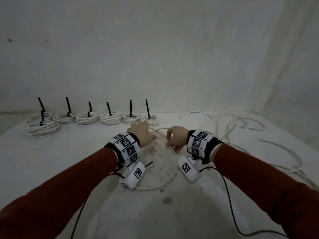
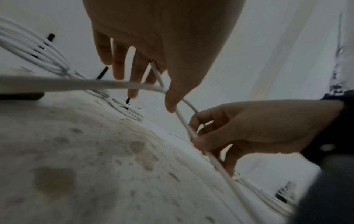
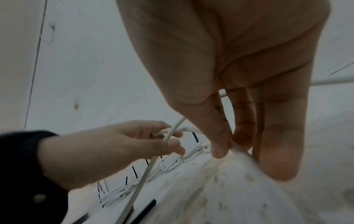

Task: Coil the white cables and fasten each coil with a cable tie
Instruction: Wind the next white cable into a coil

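I see my left hand (image 1: 141, 133) and right hand (image 1: 176, 138) both pinching one white cable (image 1: 160, 131) near the table's (image 1: 69, 152) middle.

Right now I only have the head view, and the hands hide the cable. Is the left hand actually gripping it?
Observer: Yes. In the right wrist view the left hand has its fingers curled round the cable.
Operator: And the right hand?
Observer: The left wrist view shows the right hand pinching the cable between thumb and fingers.
Operator: Any sign of the cable's end?
Observer: In the left wrist view, what looks like a cut end pokes up between the left fingers.
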A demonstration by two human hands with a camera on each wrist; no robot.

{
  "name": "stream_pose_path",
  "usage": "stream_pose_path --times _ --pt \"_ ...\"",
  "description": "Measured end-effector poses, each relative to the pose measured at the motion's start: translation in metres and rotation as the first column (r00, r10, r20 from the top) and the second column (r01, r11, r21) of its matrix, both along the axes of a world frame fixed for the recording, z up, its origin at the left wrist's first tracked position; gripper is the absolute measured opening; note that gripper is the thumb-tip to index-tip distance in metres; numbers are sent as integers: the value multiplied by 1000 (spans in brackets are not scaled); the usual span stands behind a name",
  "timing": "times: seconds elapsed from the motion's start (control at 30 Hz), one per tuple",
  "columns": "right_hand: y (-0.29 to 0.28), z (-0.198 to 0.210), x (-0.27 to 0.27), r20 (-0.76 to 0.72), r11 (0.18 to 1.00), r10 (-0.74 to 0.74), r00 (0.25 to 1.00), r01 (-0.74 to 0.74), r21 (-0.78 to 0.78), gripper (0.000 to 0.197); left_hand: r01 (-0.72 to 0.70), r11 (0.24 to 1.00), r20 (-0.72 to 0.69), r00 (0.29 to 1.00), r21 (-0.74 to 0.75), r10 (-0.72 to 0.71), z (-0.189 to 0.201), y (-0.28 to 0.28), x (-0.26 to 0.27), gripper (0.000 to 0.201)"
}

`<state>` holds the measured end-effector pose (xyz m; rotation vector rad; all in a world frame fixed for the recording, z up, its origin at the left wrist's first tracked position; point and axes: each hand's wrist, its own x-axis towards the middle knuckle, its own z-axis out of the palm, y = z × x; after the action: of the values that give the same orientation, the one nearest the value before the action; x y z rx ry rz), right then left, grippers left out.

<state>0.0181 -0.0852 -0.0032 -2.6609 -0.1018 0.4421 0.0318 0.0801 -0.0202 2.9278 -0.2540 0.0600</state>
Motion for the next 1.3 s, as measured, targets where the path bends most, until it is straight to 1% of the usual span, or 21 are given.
stream_pose_path --times 0.07,0.13,0.17,0.23,0.3,0.33,0.4,0.47,0.5,0.53,0.6,0.63,0.7,0.8,0.87,0.97,1.03,1.1,1.17,1.23,1.3 --pt "-5 6 -1 30 992 -53 998 49 113 13 29 996 19 999 -79 -28 3 -1 3 42" --pt "-8 9 0 63 970 -122 991 106 220 18 135 932 56 991 -336 -123 12 -3 0 30" --pt "-11 11 1 69 946 -160 985 133 295 25 167 883 68 986 -438 -152 18 -4 -3 26" --pt "-14 19 2 12 848 -198 980 166 503 34 207 832 113 978 -516 -173 31 -6 -9 24" --pt "-13 35 1 -149 603 -180 972 229 764 12 241 813 193 968 -529 -161 43 -10 -16 30" --pt "-14 45 2 -230 441 -171 958 283 852 17 263 794 229 960 -548 -159 49 -12 -20 35" --pt "-17 62 9 -356 68 -187 916 374 925 31 311 750 307 940 -584 -150 60 -13 -27 46" --pt "-18 83 13 -425 -277 -202 883 364 889 31 340 712 379 919 -615 -111 70 -11 -36 54" --pt "-18 92 14 -440 -379 -210 873 343 860 32 346 683 396 914 -644 -90 73 -9 -39 58" --pt "-17 102 13 -447 -435 -226 866 320 842 33 345 661 397 915 -666 -78 75 -6 -42 59" --pt "-18 117 13 -438 -479 -247 864 284 830 32 318 657 342 935 -684 -98 76 0 -45 47" --pt "-17 122 14 -415 -471 -247 876 266 841 32 298 653 291 949 -696 -123 75 2 -47 34" --pt "-14 129 10 -339 -380 -244 909 232 896 28 267 609 205 964 -747 -171 77 5 -50 13" --pt "-10 134 -5 -242 -205 -223 944 197 959 21 257 592 187 966 -764 -178 88 6 -49 27" --pt "-7 135 -18 -144 2 -209 967 148 989 18 232 550 176 972 -802 -153 104 3 -49 38" --pt "-1 134 -31 0 355 -242 970 88 931 10 182 444 42 951 -877 -308 129 -8 -55 44" --pt "1 136 -36 72 484 -251 965 60 873 15 179 424 -16 909 -888 -417 135 -16 -62 37" --pt "-1 138 -39 144 528 -240 960 4 849 22 192 391 12 908 -900 -418 135 -21 -65 23" --pt "-5 138 -38 329 561 -339 881 -91 823 16 211 383 69 933 -899 -352 132 -21 -64 20" --pt "-14 137 -29 555 678 -529 642 -74 732 21 242 387 126 945 -890 -303 132 -16 -63 22" --pt "-26 136 -22 735 822 -553 392 113 558 44 262 372 142 937 -891 -318 134 -8 -65 24"
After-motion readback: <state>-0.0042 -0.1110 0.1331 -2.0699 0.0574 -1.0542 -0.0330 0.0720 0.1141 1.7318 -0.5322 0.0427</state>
